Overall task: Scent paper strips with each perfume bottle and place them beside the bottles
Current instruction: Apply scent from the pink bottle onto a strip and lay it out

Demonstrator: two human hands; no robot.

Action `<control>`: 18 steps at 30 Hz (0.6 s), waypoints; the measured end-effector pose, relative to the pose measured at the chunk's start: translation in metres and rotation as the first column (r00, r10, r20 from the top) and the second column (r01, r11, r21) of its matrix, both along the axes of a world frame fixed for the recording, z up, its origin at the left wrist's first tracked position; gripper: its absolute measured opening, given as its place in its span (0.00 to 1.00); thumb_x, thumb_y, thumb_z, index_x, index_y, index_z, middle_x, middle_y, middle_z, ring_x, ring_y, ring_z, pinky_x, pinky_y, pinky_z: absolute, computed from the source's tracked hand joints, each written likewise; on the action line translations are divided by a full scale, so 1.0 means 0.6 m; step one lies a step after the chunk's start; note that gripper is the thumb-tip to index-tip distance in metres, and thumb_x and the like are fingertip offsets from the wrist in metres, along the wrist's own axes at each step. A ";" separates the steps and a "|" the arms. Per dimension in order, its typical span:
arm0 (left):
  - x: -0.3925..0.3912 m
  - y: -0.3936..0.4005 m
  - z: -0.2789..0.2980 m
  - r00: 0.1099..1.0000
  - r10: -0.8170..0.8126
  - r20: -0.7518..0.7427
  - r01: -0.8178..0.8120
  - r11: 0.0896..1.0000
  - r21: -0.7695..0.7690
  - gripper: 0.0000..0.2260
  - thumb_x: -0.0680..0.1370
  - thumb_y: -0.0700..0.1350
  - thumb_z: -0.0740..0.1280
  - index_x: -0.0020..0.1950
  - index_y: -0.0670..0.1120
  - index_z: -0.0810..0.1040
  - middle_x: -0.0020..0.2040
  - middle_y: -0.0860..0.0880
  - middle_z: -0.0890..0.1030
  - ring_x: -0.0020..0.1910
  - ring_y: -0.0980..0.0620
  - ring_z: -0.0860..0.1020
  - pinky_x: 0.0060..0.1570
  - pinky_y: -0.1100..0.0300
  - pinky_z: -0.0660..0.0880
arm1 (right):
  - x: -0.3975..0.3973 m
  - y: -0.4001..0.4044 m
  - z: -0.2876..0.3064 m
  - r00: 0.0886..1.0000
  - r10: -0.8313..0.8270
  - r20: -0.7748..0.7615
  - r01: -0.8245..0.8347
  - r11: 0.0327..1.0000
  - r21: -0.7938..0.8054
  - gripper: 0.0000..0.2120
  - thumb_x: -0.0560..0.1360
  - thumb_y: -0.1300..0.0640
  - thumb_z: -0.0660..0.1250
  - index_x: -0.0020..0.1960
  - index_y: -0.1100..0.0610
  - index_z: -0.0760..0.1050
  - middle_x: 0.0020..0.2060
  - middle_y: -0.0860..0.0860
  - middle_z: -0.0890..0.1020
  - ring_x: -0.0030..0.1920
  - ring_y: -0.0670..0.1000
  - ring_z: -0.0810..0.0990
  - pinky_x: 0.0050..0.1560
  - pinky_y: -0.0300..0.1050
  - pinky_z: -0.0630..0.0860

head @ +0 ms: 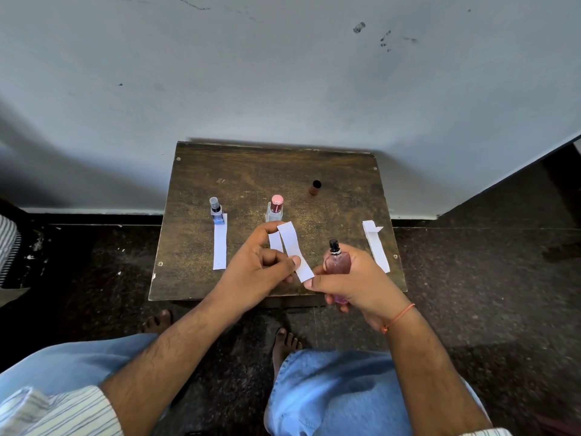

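Both hands raised over the worktop [239, 171].
Left hand [257, 269] pinches one paper strip [294, 250]; right hand [358, 278] grips a pink bottle [338, 262]. Three bottles, four strips total.

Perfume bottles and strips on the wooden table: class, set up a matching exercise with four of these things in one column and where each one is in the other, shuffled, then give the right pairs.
Things:
1. Blue bottle
2. Pink bottle
3. Brown cap
4. Folded strip

Places:
A. Held in the right hand
B. Alone at the back of the table, off its bottle
C. Standing at the far end of a flat strip, left side
D. Lying by the table's right edge

Pairs: 1-C, 2-A, 3-B, 4-D
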State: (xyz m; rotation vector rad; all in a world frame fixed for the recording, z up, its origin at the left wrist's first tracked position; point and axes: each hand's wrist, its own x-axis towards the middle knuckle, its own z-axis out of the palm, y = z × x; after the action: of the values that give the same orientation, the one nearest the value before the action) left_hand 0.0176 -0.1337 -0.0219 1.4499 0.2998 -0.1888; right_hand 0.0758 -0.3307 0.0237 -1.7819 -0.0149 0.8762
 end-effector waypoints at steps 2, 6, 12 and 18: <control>0.001 -0.001 -0.005 1.000 0.014 -0.010 -0.014 1.000 0.005 0.24 0.82 0.39 0.74 0.72 0.56 0.69 0.39 0.45 0.87 0.40 0.47 0.82 0.49 0.50 0.77 | -0.002 0.000 0.004 1.000 -0.014 -0.008 0.014 1.000 0.020 0.15 0.71 0.59 0.83 0.46 0.54 0.76 0.35 0.50 0.83 0.29 0.49 0.76 0.27 0.41 0.67; 0.003 -0.003 -0.009 0.999 0.047 -0.003 -0.047 0.998 0.036 0.24 0.81 0.41 0.75 0.71 0.54 0.68 0.40 0.42 0.88 0.37 0.48 0.81 0.42 0.54 0.75 | -0.003 0.003 0.009 0.999 -0.054 -0.001 0.054 0.999 0.008 0.17 0.67 0.47 0.85 0.43 0.50 0.79 0.35 0.51 0.83 0.29 0.50 0.75 0.27 0.40 0.66; 0.003 -0.009 -0.008 0.994 0.105 0.002 -0.105 0.993 0.047 0.20 0.80 0.40 0.76 0.66 0.50 0.70 0.42 0.41 0.88 0.39 0.46 0.82 0.45 0.54 0.77 | 0.006 0.004 0.013 0.994 -0.095 0.062 0.094 0.995 0.011 0.16 0.72 0.59 0.82 0.42 0.52 0.74 0.47 0.56 0.89 0.28 0.50 0.74 0.28 0.41 0.64; 0.003 -0.008 0.005 0.984 0.156 -0.080 -0.164 0.980 -0.109 0.14 0.80 0.39 0.75 0.64 0.46 0.77 0.42 0.42 0.86 0.40 0.49 0.83 0.50 0.50 0.85 | 0.016 -0.001 0.010 0.994 -0.073 0.082 0.076 0.996 -0.036 0.17 0.72 0.66 0.79 0.46 0.54 0.71 0.43 0.52 0.88 0.28 0.48 0.74 0.26 0.39 0.64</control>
State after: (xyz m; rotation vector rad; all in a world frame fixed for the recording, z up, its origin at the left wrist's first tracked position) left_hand 0.0195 -0.1384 -0.0186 1.2998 0.4555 -0.1251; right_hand 0.0853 -0.3315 0.0294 -1.8417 0.0167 0.7551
